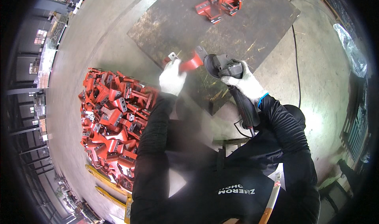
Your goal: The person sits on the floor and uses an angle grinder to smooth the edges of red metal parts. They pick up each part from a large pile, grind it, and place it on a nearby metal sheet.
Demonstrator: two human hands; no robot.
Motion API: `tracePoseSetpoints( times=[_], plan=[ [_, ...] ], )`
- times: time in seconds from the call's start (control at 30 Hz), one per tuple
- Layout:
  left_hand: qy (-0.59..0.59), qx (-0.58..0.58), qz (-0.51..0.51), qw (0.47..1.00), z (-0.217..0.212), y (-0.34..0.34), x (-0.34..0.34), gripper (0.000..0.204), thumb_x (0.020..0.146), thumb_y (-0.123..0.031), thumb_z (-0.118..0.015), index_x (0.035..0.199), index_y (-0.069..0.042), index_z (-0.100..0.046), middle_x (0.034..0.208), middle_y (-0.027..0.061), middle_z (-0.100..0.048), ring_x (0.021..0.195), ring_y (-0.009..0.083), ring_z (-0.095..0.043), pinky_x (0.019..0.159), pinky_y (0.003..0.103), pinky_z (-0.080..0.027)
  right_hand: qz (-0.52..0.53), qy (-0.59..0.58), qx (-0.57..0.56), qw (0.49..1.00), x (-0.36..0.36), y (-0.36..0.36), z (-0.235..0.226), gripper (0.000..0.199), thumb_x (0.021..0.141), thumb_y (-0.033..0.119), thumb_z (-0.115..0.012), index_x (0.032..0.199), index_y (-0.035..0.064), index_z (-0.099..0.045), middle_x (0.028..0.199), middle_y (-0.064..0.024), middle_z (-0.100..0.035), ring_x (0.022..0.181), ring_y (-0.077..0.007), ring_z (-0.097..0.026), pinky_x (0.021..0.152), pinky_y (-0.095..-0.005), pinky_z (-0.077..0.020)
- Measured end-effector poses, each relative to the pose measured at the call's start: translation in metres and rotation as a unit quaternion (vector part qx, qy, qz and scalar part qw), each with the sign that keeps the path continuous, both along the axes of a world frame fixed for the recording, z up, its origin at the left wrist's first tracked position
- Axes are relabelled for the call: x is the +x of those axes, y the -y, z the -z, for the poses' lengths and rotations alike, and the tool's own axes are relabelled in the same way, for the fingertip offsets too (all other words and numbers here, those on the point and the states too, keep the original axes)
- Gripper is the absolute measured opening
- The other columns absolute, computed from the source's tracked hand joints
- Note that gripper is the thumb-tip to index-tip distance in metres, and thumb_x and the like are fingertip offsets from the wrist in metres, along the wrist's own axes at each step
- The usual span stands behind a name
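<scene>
In white gloves, both my hands are over the near part of a dark metal plate [169, 23]. My left hand [172, 78] is closed around a red metal bracket [192, 63] with bare grey ends. An angle grinder [231, 69] is in my right hand [249, 84], fingers wrapped round its head, with the body slanting back toward my leg. The grinder's round disc [212, 65] faces the bracket's right end, very close to it; whether they touch, I cannot tell.
A large heap of red brackets [114, 117] stands to my left, with yellow bars [103, 178] by its near end. More red brackets [221, 5] lie at the plate's far side. A black cable [296, 58] runs along the floor at right, near clear plastic wrap [351, 50].
</scene>
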State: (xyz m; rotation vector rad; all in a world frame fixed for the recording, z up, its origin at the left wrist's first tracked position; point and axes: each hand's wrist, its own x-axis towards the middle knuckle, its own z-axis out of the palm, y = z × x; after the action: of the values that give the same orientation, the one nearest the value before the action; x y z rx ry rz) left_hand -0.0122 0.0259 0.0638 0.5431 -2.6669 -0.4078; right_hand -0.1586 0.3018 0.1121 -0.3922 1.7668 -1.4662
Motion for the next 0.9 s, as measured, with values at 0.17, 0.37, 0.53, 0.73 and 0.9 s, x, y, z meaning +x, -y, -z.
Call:
tracePoseSetpoints(
  times=[0.17,0.37,0.53,0.73,0.9],
  plan=[
    [0.015,0.000,0.014,1.000,-0.007,-0.007,0.000,0.046,0.080,-0.014,-0.078,0.123,-0.008,-0.065,0.113,0.0147,-0.070,0.109,0.0371,-0.067,0.092,0.044,-0.055,0.043,0.064,-0.051,0.996,0.004,0.005,-0.001,0.087,0.083,0.024,-0.088,0.152,0.0070,-0.038,0.131,-0.0121,-0.061,0.120,-0.0218,-0.060,0.100,-0.0372,-0.0523],
    [0.049,0.011,0.021,0.999,-0.006,-0.012,0.002,0.047,0.080,-0.015,-0.078,0.124,-0.008,-0.064,0.115,0.0154,-0.070,0.111,0.0367,-0.067,0.093,0.044,-0.055,0.040,0.058,-0.054,0.996,0.001,0.005,0.003,0.088,0.083,0.024,-0.088,0.153,0.0063,-0.037,0.130,-0.0126,-0.061,0.119,-0.0223,-0.061,0.100,-0.0371,-0.0523],
    [0.044,0.002,0.011,0.999,-0.007,-0.011,0.001,0.047,0.080,-0.015,-0.077,0.124,-0.008,-0.065,0.116,0.0148,-0.070,0.111,0.0363,-0.067,0.093,0.044,-0.055,0.023,0.023,-0.028,0.999,0.000,0.002,0.011,0.089,0.082,0.027,-0.089,0.152,0.0055,-0.038,0.130,-0.0124,-0.061,0.119,-0.0231,-0.061,0.100,-0.0383,-0.0526],
    [0.063,0.012,0.027,0.998,-0.008,-0.016,0.000,0.047,0.080,-0.015,-0.077,0.125,-0.009,-0.065,0.116,0.0145,-0.070,0.111,0.0362,-0.067,0.093,0.043,-0.056,0.039,0.062,-0.043,0.996,0.001,0.006,-0.011,0.087,0.084,0.023,-0.089,0.152,0.0049,-0.038,0.131,-0.0117,-0.061,0.118,-0.0207,-0.061,0.100,-0.0361,-0.0520],
    [0.053,0.006,0.014,0.998,-0.005,-0.015,-0.002,0.045,0.080,-0.014,-0.076,0.123,-0.009,-0.065,0.114,0.0138,-0.070,0.111,0.0352,-0.067,0.093,0.043,-0.056,0.020,0.027,-0.049,0.998,-0.002,0.001,0.009,0.088,0.084,0.023,-0.089,0.152,0.0043,-0.037,0.130,-0.0118,-0.061,0.115,-0.0202,-0.062,0.098,-0.0357,-0.0531]
  ],
)
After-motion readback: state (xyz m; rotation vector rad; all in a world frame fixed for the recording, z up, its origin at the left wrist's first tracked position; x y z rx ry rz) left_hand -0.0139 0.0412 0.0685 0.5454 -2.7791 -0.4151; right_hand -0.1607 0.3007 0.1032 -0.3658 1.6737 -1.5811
